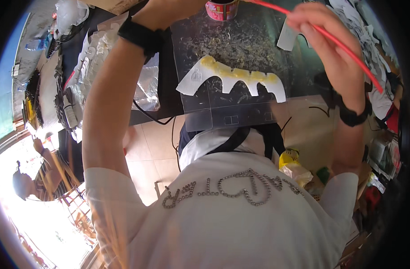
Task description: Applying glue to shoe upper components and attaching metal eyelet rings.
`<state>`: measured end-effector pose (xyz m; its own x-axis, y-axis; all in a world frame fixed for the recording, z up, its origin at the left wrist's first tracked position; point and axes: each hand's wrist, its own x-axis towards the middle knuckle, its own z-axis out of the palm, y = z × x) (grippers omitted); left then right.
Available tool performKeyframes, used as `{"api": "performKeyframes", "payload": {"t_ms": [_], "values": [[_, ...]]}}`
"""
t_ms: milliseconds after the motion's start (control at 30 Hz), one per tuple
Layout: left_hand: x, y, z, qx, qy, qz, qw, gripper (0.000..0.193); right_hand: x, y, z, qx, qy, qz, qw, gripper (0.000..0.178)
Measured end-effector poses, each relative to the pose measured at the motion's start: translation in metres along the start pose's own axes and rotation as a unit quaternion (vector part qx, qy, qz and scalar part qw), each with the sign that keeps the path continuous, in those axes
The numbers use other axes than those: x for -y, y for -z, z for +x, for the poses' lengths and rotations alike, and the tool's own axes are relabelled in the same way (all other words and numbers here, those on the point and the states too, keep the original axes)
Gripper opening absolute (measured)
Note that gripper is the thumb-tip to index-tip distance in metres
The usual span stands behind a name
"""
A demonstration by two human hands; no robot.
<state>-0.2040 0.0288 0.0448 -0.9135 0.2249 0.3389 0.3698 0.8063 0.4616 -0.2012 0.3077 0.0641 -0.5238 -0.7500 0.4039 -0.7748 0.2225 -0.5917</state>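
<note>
In my right hand [330, 45] is a long thin red stick [276, 7], gripped between closed fingers. Its far end runs toward a pink tub [223, 11] at the top edge, and I cannot make out its tip. My left hand [176, 11] is beside the tub at the upper edge, its fingers mostly cut off by the frame. Below the tub lies a white cut-out piece [240, 83] with arched notches along its near edge. A wet-looking yellow coating covers its far edge. Neither hand touches that piece.
The dark tabletop [191, 40] is streaked with dried residue. A clear sheet [198, 116] lies at its near edge. Another white piece [286, 39] sits under my right hand. Stacked clear plastic [146, 85] is at the left, and piled white material [357, 27] at the far right.
</note>
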Motion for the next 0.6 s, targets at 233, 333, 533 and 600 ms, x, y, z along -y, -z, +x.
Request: {"api": "performKeyframes", "payload": {"t_ms": [233,333,533,600], "values": [[0.005,-0.001,-0.003,-0.002,-0.009,-0.017,1.000,0.031,0.001,-0.029,0.044,-0.039,-0.062,0.117,0.990,0.010],[0.004,-0.001,-0.003,-0.007,-0.026,-0.018,0.999,0.030,0.013,-0.038,0.049,-0.055,-0.058,0.072,0.994,0.011],[0.002,0.000,-0.003,0.014,-0.002,-0.043,0.999,0.026,0.007,-0.045,0.060,-0.079,-0.029,0.136,0.987,0.011],[0.005,-0.001,-0.004,0.012,-0.014,-0.065,0.998,0.025,0.024,-0.036,0.058,-0.040,-0.119,0.074,0.989,0.012]]}}
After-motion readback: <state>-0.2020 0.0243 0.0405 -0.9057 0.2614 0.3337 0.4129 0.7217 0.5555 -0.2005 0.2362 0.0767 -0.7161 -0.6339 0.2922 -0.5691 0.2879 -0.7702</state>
